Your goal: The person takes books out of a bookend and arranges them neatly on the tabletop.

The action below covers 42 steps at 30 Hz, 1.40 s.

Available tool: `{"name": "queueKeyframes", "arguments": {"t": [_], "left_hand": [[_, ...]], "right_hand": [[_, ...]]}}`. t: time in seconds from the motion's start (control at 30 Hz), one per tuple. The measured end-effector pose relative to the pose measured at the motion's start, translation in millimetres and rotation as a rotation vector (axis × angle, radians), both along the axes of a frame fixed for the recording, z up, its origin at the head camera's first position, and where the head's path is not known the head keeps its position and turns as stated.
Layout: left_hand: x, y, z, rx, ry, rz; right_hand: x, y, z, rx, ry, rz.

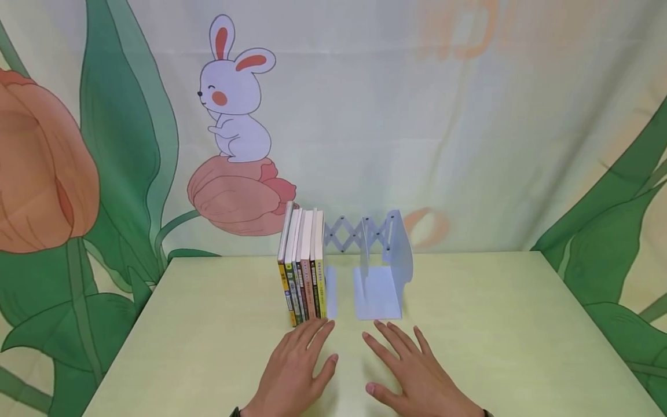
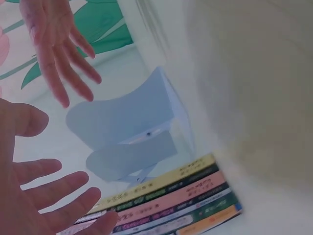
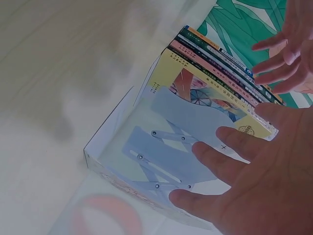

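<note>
books point(image 1: 304, 260) stand in an upright row just beyond the fingertips of the left hand point(image 1: 297, 362), their spines turned toward it; whether a fingertip meets their lower edge i cannot tell from my end. that hand is released, its fingers extended, thumb well out to the side, nothing in its grasp. the right hand point(image 1: 417, 370) is released too, fingers fanned over the table point(image 1: 495, 336), and just ahead of its fingertips is the pale blue expandable bookend point(image 1: 384, 284), whose scissor lattice point(image 1: 355, 235) runs along the back toward the books. on my right wrist feed the yellow-covered book point(image 3: 205, 90) shows as the end of the row on the right hand's side, with a gap between it and the bookend's middle panel. i read the step in hand as a ready pose before any grip: both hands lie in front of their objects and hold neither. the next move, in my judgement, calls for the left hand to go forward and straddle the row with thumb and fingers, and for the right to steady the bookend, since that hinged lattice could slide under a push.
</note>
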State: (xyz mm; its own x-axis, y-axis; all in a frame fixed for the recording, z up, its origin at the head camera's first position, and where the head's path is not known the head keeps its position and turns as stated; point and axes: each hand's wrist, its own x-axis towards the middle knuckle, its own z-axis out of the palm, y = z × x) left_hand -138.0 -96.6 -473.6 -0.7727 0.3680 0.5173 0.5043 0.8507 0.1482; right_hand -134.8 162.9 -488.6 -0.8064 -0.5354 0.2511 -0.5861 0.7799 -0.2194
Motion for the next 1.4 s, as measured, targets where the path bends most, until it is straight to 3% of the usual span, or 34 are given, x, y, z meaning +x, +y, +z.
{"name": "queueKeyframes", "arguments": {"t": [0.23,0.4,0.83,1.4], "left_hand": [[-8.8,-14.2,25.3,0.201,0.151,0.050],[-16.6,-22.1,35.6,0.276,0.196,0.111],[-38.7,-27.8,48.9,0.375,0.160,0.246],[-63.1,-36.3,58.6,0.418,0.169,0.292]], "right_hand": [[0.4,0.8,-0.9,-0.017,0.018,0.010],[0.0,1.3,-1.3,-0.013,0.046,0.012],[-0.2,-3.7,2.5,-0.026,0.075,0.037],[2.2,-3.0,8.6,-0.019,0.134,0.027]]}}
